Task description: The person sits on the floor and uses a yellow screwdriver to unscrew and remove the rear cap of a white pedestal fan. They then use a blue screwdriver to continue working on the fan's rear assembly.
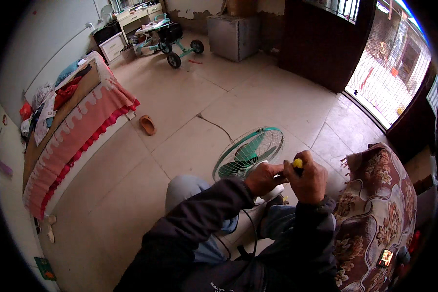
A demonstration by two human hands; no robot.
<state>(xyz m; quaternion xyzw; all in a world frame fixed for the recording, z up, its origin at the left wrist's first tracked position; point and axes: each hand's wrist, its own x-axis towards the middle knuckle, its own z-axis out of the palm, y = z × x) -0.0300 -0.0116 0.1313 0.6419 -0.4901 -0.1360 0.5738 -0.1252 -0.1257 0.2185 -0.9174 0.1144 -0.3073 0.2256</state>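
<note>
A floor fan with green blades and a green-rimmed wire guard [250, 152] stands just beyond my knees. Over its near side, my left hand [264, 179] is closed in a pinch; whatever sits at its fingertips is too small to make out. My right hand [310, 179] grips a screwdriver with a yellow and black handle [297, 163], its yellow end pointing up. The fingertips of both hands meet, and the screwdriver's lower end is hidden behind them. The fan's white body partly shows below my hands. A dark cable [254, 226] loops down between my legs.
To the left stands a bed with a pink, red-edged cover [77, 141], with an orange clog [147, 125] beside it. A flower-patterned draped seat [370, 209] is close on my right, with a phone [385, 258] on it. A wheeled frame [175, 46] and grey cabinet [232, 36] are far off.
</note>
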